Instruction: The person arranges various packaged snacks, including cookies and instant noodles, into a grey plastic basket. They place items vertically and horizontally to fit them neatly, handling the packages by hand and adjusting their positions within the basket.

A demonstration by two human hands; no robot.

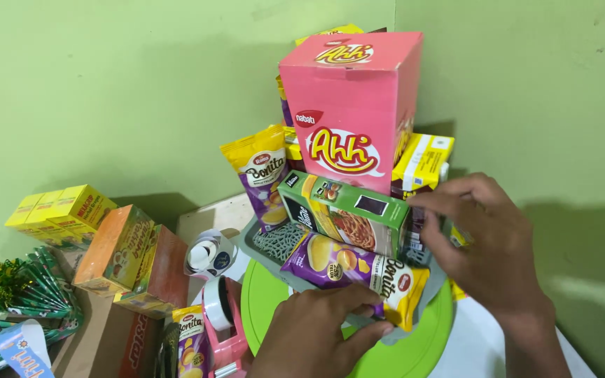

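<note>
The left hand [313, 332] lies nearest the camera, its fingers pinched on the lower edge of a purple and yellow snack pouch [351, 269] that lies across the front of a stacked arrangement. The right hand [488, 241] reaches in from the right, fingers curled narrow at the end of a green noodle box [348, 210] resting just above that pouch; whether it grips the box or only touches it I cannot tell. Both packets sit in a grey tray [264, 241] on a round green plate [260, 301], with a tall pink carton [351, 105] rising behind them, a second upright snack pouch [262, 171] to its left and a yellow box [423, 162] to its right. Left of the plate, a pink tape dispenser [222, 325], orange boxes [127, 255] and yellow boxes [61, 210] crowd the floor, leaving little open room there; the wall corner stands close behind.
</note>
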